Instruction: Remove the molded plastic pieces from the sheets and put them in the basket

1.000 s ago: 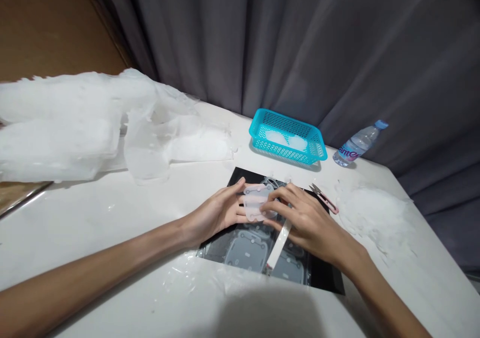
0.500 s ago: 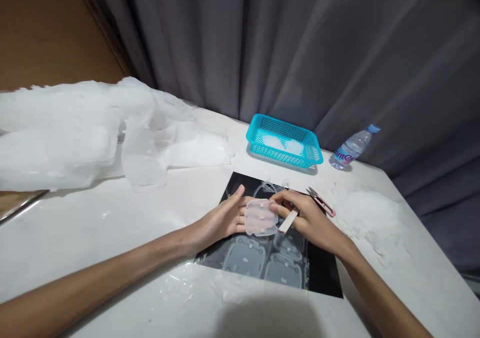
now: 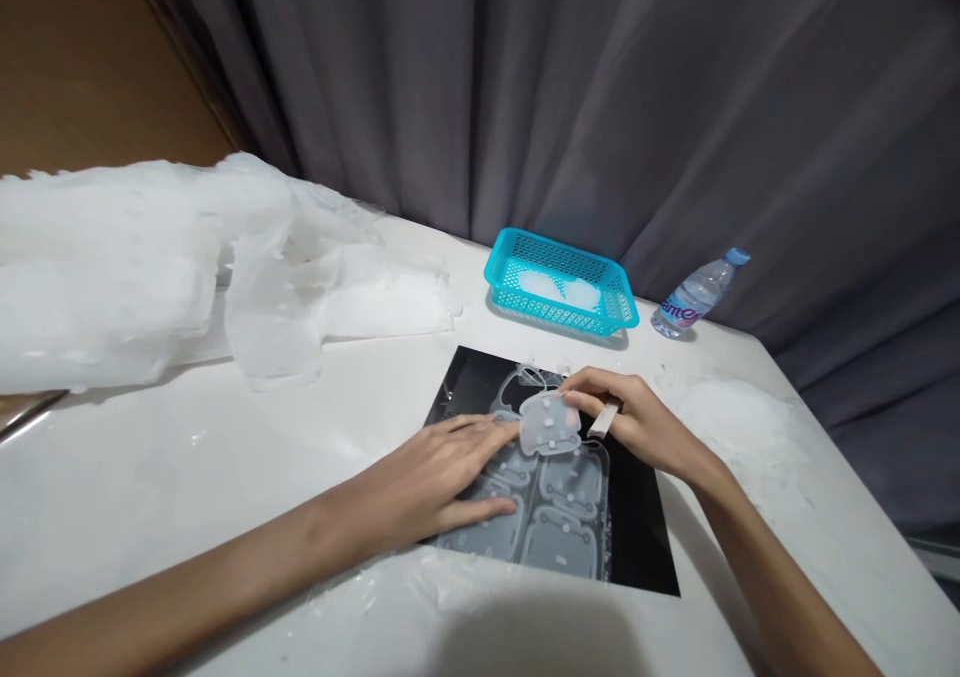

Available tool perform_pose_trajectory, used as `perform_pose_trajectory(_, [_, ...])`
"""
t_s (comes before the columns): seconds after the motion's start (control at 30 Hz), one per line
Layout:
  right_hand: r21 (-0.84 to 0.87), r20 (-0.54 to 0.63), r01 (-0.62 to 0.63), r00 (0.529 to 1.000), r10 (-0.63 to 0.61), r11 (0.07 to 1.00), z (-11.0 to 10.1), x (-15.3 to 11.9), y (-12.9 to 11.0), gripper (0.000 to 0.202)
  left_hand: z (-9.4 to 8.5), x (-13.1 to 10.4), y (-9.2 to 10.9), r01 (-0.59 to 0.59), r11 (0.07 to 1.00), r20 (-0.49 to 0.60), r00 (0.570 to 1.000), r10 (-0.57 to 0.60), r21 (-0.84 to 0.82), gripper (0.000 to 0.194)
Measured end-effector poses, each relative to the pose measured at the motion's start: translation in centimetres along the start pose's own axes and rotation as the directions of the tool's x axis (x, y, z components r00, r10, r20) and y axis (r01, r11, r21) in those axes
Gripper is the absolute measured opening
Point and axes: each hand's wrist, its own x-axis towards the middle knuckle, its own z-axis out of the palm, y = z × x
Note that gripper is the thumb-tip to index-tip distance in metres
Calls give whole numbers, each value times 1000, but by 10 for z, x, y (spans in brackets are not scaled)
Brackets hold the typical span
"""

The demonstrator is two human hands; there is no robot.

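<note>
My right hand (image 3: pixel 641 422) pinches a small translucent rounded plastic piece (image 3: pixel 549 423) by its upper right edge, between thumb and fingers. A flat whitish stick (image 3: pixel 604 420) is also tucked among the fingers of that hand; its other end is hidden. Palm down, my left hand (image 3: pixel 457 472) rests with spread fingers on a clear plastic sheet (image 3: pixel 566 542) marked with several similar rounded outlines. Its fingertips come close to the held piece; I cannot tell if they touch. Beneath the sheet lies a black mat (image 3: pixel 645 547). At the sheet's far end shows a cut-out gap.
A turquoise basket (image 3: pixel 495 295) behind the mat holds white translucent pieces. To its right stands a water bottle (image 3: pixel 697 297). A heap of thin whitish scraps (image 3: pixel 739 422) lies at the right, and white plastic wrapping (image 3: pixel 120 277) covers the left. A grey curtain (image 3: pixel 570 87) hangs behind.
My left hand has turned from palm up under the piece to palm down on the sheet. The right hand has moved slightly right, carrying the piece. The pink snips are no longer visible.
</note>
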Motion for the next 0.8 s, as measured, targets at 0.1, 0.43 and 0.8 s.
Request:
perform_pose_trajectory(0.1, [-32,-100,55,993,-58,998,-15,10,5,25,0,2,-1,-105,969,14,994,104,223,63])
perform_pose_trajectory(0.43, [-446,-451,-192,892,-34,874,-114,97,42,34,5,3,-1,-176,772,-40,967,252,611,48])
perform_pose_trajectory(0.8, [71,-331,37,943,-11,997,-12,-21,21,53,-6,5,-2,-81,850,-55,990,128,520,46])
